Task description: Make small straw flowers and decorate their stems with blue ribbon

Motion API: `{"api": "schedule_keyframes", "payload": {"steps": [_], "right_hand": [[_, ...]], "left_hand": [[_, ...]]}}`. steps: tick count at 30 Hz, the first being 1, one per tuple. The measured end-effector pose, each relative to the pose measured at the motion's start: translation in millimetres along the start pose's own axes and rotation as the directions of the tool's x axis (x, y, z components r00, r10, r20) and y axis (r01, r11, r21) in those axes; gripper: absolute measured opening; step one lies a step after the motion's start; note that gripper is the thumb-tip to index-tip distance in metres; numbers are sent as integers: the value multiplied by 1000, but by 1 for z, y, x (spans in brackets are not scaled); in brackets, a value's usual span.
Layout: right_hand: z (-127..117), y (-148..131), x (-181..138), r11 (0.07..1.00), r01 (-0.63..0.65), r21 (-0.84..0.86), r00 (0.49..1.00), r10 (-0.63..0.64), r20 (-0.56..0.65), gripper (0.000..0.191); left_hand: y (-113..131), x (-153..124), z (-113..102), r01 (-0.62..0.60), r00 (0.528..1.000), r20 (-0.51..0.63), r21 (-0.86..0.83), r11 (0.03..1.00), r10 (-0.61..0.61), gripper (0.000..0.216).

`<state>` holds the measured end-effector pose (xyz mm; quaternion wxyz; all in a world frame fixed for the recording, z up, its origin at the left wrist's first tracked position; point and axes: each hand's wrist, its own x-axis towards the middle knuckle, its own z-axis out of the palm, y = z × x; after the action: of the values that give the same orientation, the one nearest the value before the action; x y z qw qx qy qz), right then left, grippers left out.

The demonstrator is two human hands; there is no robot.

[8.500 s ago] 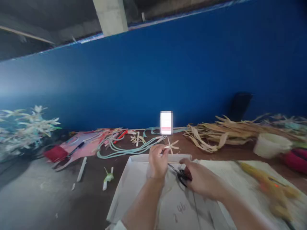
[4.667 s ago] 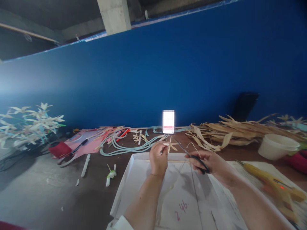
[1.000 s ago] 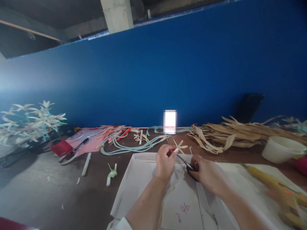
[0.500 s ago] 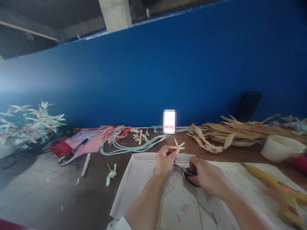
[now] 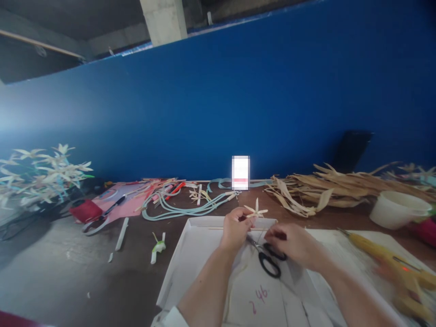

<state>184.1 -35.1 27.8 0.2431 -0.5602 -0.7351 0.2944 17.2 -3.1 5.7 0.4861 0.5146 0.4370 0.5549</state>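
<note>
My left hand [image 5: 234, 228] is closed in a pinch on the stem of a small pale straw flower [image 5: 257, 211], held over the far edge of a white tray [image 5: 177, 268]. Black-handled scissors [image 5: 269, 261] lie on the tray, both handle loops showing with no finger through them. My right hand [image 5: 296, 245] hovers just right of them. Its fingers are curled together close above the upper loop, and whether they pinch anything is hidden.
A yellow glue gun [image 5: 391, 263] rests at the tray's right. Dried straw leaves [image 5: 327, 188] and a white bowl [image 5: 397, 209] lie behind it. Blue cords [image 5: 180, 209], pink paper [image 5: 119, 202], a red pouch [image 5: 85, 210] and finished straw flowers [image 5: 41, 172] spread left. Behind stands a blue wall [image 5: 238, 104].
Half a second ago my right hand gripped the scissors near the flower's stem. Now the scissors lie on the tray and that hand has lifted off their loops. The flower has tilted slightly.
</note>
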Motion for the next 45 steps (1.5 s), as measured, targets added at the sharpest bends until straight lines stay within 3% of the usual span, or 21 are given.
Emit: {"api": "schedule_keyframes", "payload": {"steps": [2,4,7,9,18,28,37,45], "right_hand": [[-5,-2,4,996,-28,86,979,44,-199,24],[-8,-5,6,966,-61,253,940,141,-311,30],[-8,-13,6,844,-63,533,931,241,-273,39],[-5,-16,5,788,-60,613,937,257,-239,42],[-3,-11,7,844,-78,530,938,242,-247,35],[1,-10,7,757,-155,634,942,307,-135,40],[0,-12,6,766,-158,623,961,265,-82,41],[-4,-15,2,675,-139,725,976,218,-15,34]], "left_hand": [[-1,0,1,-15,1000,11,3,1000,15,15],[-2,-1,1,-51,998,37,14,999,50,13],[-3,-5,2,-121,986,121,65,991,113,11],[-4,-7,3,-189,968,186,111,976,166,9],[-3,-10,5,-348,924,253,237,907,288,6],[3,-14,4,-491,858,332,302,817,393,12],[5,-13,4,-416,903,263,331,847,341,10],[0,-8,1,-354,935,103,278,893,339,8]]}}
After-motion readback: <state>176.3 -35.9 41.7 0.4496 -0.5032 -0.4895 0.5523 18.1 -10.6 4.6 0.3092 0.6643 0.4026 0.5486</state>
